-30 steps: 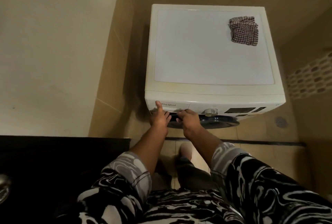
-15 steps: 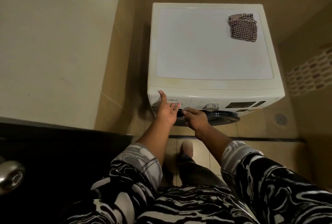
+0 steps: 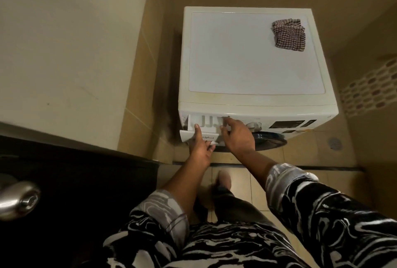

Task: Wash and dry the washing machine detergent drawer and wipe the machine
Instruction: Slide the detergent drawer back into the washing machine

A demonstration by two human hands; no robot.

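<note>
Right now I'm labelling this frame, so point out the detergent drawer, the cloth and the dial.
detergent drawer (image 3: 187, 136): head view, left end of its front panel.
cloth (image 3: 290, 35): head view, middle of the fabric.
dial (image 3: 254, 127): head view, its top.

The beige tiled floor (image 3: 318, 160) across the lower middle and right of the frame carries the white washing machine (image 3: 247, 52), which stands in the upper middle. A crumpled checked cloth (image 3: 289, 35) lies on the machine's flat top, near its upper right corner. A round drain (image 3: 334, 143) sits in the floor just right of the machine. A foot (image 3: 224, 179) stands on the tiles below it.
</note>
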